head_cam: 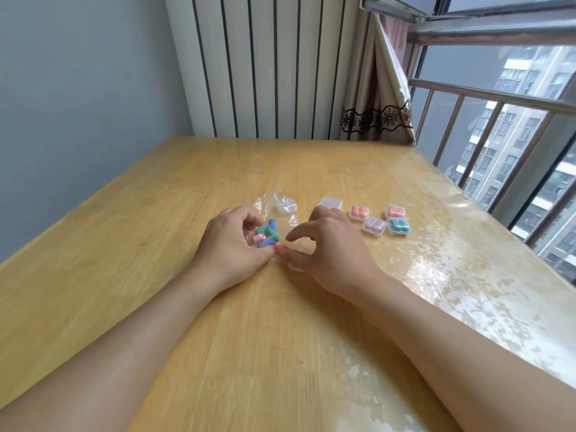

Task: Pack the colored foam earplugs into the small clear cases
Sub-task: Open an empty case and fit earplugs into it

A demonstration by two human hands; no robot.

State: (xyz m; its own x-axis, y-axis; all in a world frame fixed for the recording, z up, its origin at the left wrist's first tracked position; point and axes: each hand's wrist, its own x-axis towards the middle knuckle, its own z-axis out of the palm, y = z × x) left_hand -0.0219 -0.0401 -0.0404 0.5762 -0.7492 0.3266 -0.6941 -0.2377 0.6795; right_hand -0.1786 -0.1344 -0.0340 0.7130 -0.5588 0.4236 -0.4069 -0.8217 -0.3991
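A wooden table under a clear cover carried loose earplugs at the left fingertips, a plastic bag just beyond them, an empty case past the right fingers, and four filled cases farther right.

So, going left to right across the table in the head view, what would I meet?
left hand → loose earplugs → right hand → lilac-filled case → green-filled case

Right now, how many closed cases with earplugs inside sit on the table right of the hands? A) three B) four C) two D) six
B: four filled cases cluster there, two orange, one pale pink and one teal.
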